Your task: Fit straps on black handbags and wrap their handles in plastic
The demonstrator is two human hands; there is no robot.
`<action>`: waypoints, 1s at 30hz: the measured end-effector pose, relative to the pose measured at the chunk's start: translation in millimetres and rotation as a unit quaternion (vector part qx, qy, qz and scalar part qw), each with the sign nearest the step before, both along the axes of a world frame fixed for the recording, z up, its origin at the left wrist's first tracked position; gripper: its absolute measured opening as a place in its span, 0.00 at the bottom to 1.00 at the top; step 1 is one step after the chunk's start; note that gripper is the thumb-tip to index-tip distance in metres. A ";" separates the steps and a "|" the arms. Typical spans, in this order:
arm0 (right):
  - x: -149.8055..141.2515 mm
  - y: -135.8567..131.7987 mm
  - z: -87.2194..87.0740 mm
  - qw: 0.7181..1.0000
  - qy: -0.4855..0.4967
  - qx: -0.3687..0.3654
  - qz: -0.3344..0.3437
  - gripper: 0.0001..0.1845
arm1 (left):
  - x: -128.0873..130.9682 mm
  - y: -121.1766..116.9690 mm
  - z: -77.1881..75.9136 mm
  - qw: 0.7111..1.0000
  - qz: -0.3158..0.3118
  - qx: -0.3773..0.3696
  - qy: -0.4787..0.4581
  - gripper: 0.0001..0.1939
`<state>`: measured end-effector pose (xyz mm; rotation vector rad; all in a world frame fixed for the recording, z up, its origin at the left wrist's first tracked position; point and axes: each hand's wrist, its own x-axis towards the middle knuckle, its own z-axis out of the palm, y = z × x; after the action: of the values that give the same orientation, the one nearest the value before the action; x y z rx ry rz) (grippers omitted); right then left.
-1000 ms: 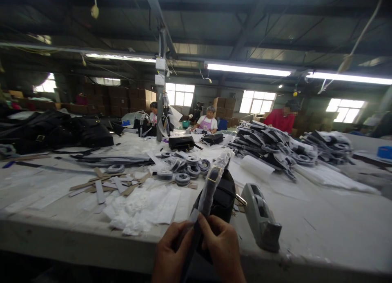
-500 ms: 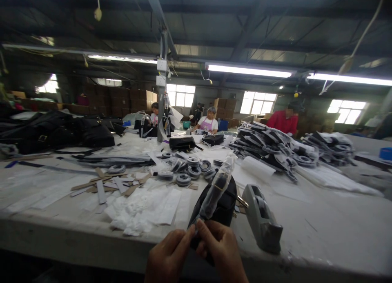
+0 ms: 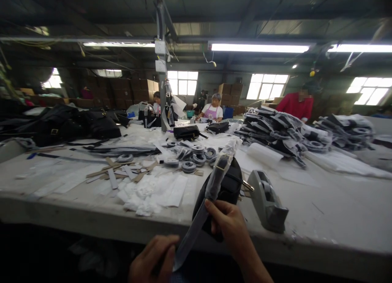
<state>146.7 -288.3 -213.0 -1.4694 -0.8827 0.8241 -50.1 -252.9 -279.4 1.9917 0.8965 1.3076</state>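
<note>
A black strap in thin whitish wrapping (image 3: 196, 219) slants up from the table's front edge, with a metal buckle (image 3: 221, 167) showing near its upper end. My right hand (image 3: 228, 223) pinches it about midway, thumb on top. Lower left, my left hand (image 3: 154, 256) is closed around the strap's lower end; its fingertips are slightly blurred. Behind the strap lies a black bag (image 3: 231, 185), partly covered by the strap and my right hand. A gold-coloured metal piece (image 3: 248, 186) sticks out at the bag's right side.
A grey tape dispenser (image 3: 268, 203) stands to the right. Several wrapped strap rolls (image 3: 189, 166), card strips (image 3: 112, 179) and crumpled white tissue (image 3: 137, 193) lie to the left. Wrapped black pieces (image 3: 269, 132) are piled farther back. People sit or stand beyond the table.
My left hand has moved down and left along the strap, away from my right hand, and a longer wrapped stretch now shows between them. The view has shifted slightly.
</note>
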 end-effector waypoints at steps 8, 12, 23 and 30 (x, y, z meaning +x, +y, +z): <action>5.1 -0.3 0.3 0.996 -0.086 0.025 -0.006 0.25 | 57.9 22.5 46.0 0.950 -0.181 -0.252 -0.042 0.16; 4.0 -1.9 -3.7 0.993 -0.111 0.032 -0.022 0.24 | 67.9 16.6 37.5 0.924 -0.199 -0.317 -0.082 0.17; 101.1 -69.1 -2.8 0.905 -0.272 0.024 -0.325 0.20 | 69.4 15.9 26.6 0.936 -0.115 -0.326 -0.070 0.23; 198.5 -83.9 -30.5 0.915 -0.205 -0.065 -0.341 0.21 | 69.0 21.8 16.2 0.925 -0.091 -0.359 -0.082 0.31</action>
<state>345.2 -372.2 -243.5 -1.9408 -0.5426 0.0474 18.9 -231.1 -263.3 1.3303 0.9119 0.8487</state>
